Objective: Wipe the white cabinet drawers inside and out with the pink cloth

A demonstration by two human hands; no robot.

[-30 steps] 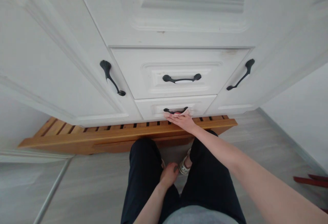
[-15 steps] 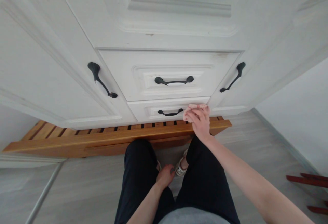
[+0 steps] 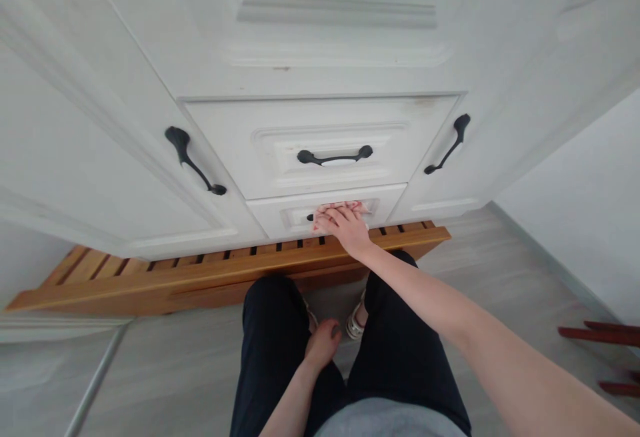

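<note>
Your pink-and-white cloth [image 3: 358,207] is hiding the lower handle [image 3: 310,217], except its nine-o'clock end.
Six o'clock from the middle handle [image 3: 335,159], your right hand [image 3: 349,229] is holding that cloth under slightly spread fingers; your left hand [image 3: 323,345] is showing mostly its back, grip impossible to tell.

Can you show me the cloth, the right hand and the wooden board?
Cloth [image 3: 357,206]: head view, on its upper edge.
Right hand [image 3: 349,229]: head view, on the back of it.
Wooden board [image 3: 200,279]: head view, on its long front edge.

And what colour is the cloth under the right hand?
Pale pink cloth with redder markings, shown best in the head view.
</note>
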